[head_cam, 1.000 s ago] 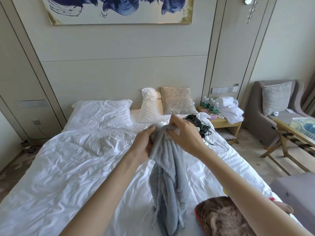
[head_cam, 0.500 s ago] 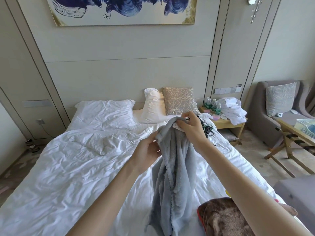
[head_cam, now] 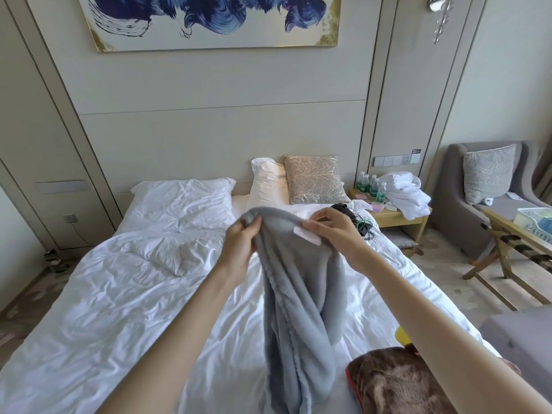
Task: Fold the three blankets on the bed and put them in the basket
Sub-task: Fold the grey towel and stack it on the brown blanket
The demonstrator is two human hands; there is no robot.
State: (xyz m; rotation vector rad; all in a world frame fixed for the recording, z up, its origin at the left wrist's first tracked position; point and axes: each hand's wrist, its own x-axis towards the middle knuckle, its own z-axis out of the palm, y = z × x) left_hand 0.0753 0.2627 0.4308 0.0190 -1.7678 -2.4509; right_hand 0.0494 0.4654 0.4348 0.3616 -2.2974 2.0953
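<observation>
Grey fleece blanket [head_cam: 301, 294] hangs bunched above bed [head_cam: 119, 294]. Left hand [head_cam: 239, 243], right hand [head_cam: 337, 231]: fingers curled, pinching top hem. Looks soft, light, limp, not slippery; probably best gripped at hem corners.

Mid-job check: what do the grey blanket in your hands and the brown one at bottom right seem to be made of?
Grey blanket: looks like plush fleece, matte, with a soft nap and limp folds. Brown blanket: seems plush pile too, mottled, slightly glossy. Exact fibre cannot be told.
</observation>
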